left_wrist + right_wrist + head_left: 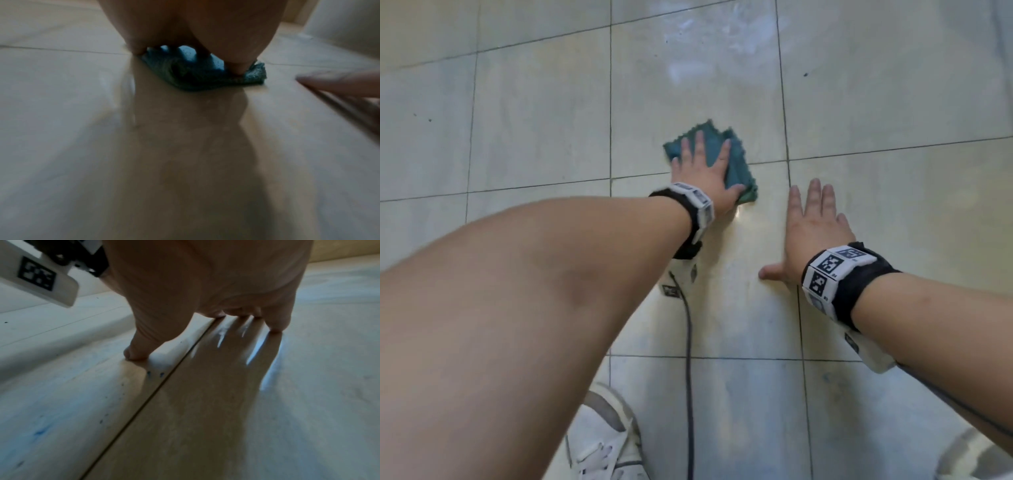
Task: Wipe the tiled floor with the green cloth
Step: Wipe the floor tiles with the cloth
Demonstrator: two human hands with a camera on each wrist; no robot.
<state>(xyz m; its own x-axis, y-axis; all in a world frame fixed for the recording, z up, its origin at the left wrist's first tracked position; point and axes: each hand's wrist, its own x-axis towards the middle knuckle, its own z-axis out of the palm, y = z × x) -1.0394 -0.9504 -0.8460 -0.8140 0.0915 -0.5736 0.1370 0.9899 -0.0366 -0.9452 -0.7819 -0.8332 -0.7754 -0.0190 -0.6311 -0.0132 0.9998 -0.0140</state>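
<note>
The left hand (pixel 703 171) is laid flat with fingers spread and straight, the palm pressed down, its bare forearm reaching forward from the lower left. The right hand (pixel 810 233) is planted flat beside it, fingers extended and the thumb splayed out to the left. A marker-covered band is worn on each wrist.

Cloth (pixel 736 161) lay on floor (pixel 534 137), centre of scene, across a grout line. Left hand (pixel 702 171) sat flat on top of it, fingers pointing far. Right hand (pixel 811 233) lay flat on floor just right of cloth & nearer, apart from it. Shoe (pixel 602 438) stood near, below left forearm; cable (pixel 688 359) ran near-to-far betw. the arms.
</note>
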